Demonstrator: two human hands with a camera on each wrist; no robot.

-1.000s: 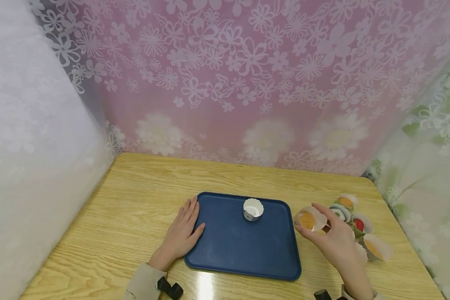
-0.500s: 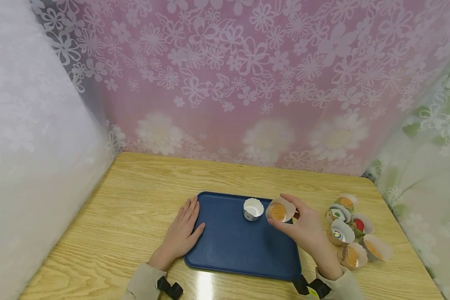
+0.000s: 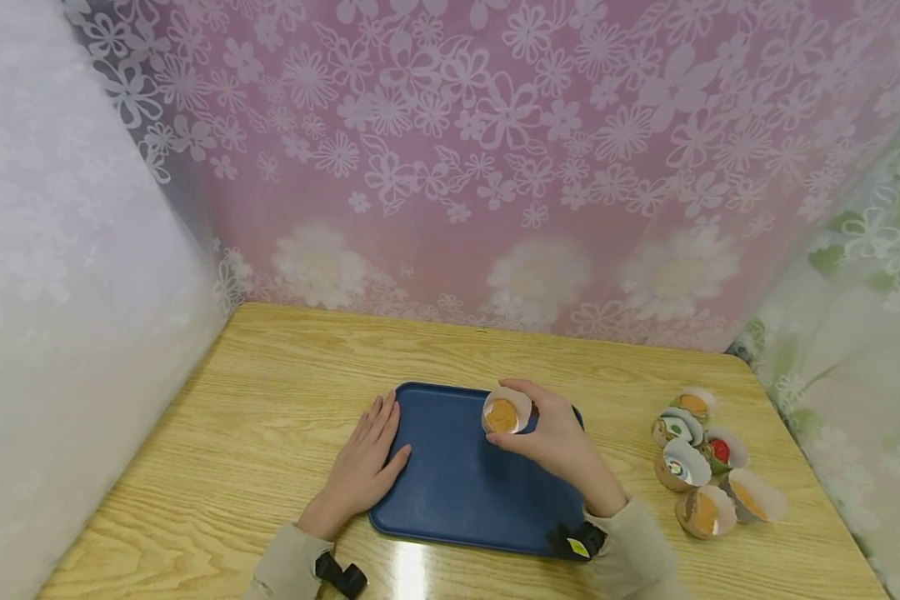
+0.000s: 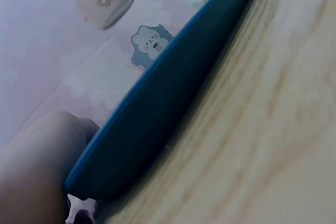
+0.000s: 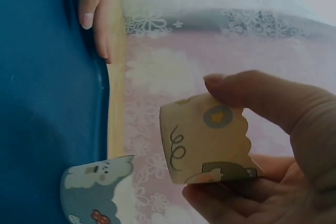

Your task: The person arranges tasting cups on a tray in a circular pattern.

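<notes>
1. Nearest, with clock hours read from the tray's middle and 12 pointing away from the person, the right sleeve's black wrist strap [image 3: 581, 542] is seen over the tray's edge at 4 o'clock. Whether the tray is touched by it cannot be told; if it were caught, the tray could be nudged.

2. At 9 o'clock, the left hand [image 3: 362, 471] is laid flat along the rim of the blue tray [image 3: 450, 500], its fingers straight and nothing gripped. Were that hand lifted, the tray could be shifted by a bump.

3. At 3 o'clock, six paper cups [image 3: 682, 465] are stood close together on the table [image 3: 195, 467]. Should one be taken carelessly, its neighbours could be toppled, so tightly are they packed.

4. At 2 o'clock, the right hand [image 3: 557, 437] is closed just to a cup's width, and a tan paper cup [image 5: 205, 142] is pinched between thumb and fingers. If squeezed hard, the thin wall could be buckled; if held too loosely, the cup could be dropped.

5. Farthest on the tray, toward 1 o'clock, the tan cup is held clear above an upright blue-grey cup [image 5: 94, 192], which is hidden from the head view. Because sight is blocked, the scalloped rim below could be struck off-centre and the lower cup tipped.
</notes>
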